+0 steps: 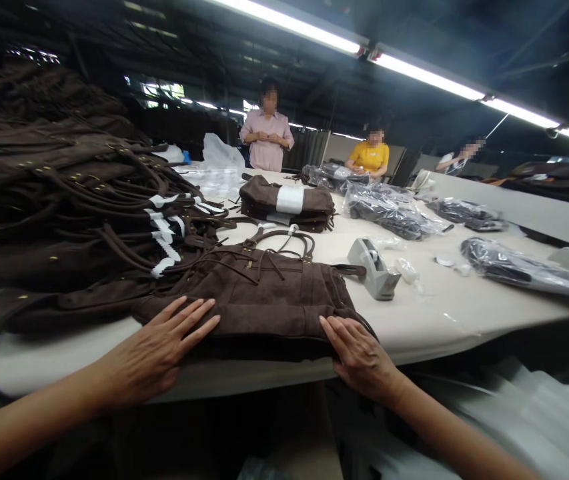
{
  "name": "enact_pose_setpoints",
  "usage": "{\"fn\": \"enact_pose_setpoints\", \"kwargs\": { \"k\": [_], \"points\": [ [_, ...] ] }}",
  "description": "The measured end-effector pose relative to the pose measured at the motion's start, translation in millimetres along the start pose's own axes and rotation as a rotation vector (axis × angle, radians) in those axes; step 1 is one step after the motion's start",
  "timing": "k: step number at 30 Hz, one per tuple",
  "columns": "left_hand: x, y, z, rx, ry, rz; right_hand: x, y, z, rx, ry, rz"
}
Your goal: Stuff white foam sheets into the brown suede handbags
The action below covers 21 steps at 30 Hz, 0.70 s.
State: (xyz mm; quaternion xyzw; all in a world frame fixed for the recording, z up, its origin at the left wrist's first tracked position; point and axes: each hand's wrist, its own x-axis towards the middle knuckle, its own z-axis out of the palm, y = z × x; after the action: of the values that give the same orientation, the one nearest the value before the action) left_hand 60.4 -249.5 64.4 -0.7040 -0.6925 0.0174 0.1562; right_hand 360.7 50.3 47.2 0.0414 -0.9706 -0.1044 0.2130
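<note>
A dark brown handbag (pixel 264 300) lies on its side near the table's front edge, its two handles and thin ties pointing away from me. My left hand (pixel 151 353) rests on the bag's near left part, fingers stretched and spread. At the near right corner, my right hand (pixel 361 353) has bent fingers over the bag's edge, with the thumb low and partly hidden. A grey tape dispenser (pixel 374 270) stands just right of the bag. Behind it sits a folded brown bag (pixel 287 203) with a white paper band around it.
A tall pile of brown bags (pixel 59 193) fills the left side. Several bags in clear plastic (pixel 384 210) lie along the white table (pixel 429 320) at the right. Clear plastic sheets (pixel 221 157) lie at the back. A person in pink (pixel 267 140) and one in yellow (pixel 370 157) are across the table.
</note>
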Motion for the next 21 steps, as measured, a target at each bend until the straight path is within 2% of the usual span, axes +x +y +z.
{"fn": "enact_pose_setpoints", "kwargs": {
  "k": [4, 7, 9, 13, 15, 18, 21],
  "points": [
    [2, -6, -5.0, 0.047, -0.085, -0.061, 13, 22, -4, 0.010, 0.008, -0.050],
    [11, -7, -7.6, 0.130, -0.056, -0.099, 28, 31, -7, 0.032, 0.003, -0.038],
    [17, -6, -6.4, 0.144, -0.011, -0.114, 41, 32, -6, 0.020, -0.009, 0.056],
    [28, -14, -2.0, 0.134, 0.037, -0.107, 71, 30, -4, 0.008, -0.090, 0.367],
    [31, -22, -8.5, 0.129, 0.060, -0.090, 86, 33, -13, 0.053, -0.126, 0.454],
    [29, -40, -43.4, 0.055, 0.158, -0.131, 101, 43, -55, 0.148, -0.110, 0.530],
    [28, -65, -103.5, -0.043, 0.272, -0.198, 109, 57, -115, 0.227, 0.037, 0.580]
  ]
}}
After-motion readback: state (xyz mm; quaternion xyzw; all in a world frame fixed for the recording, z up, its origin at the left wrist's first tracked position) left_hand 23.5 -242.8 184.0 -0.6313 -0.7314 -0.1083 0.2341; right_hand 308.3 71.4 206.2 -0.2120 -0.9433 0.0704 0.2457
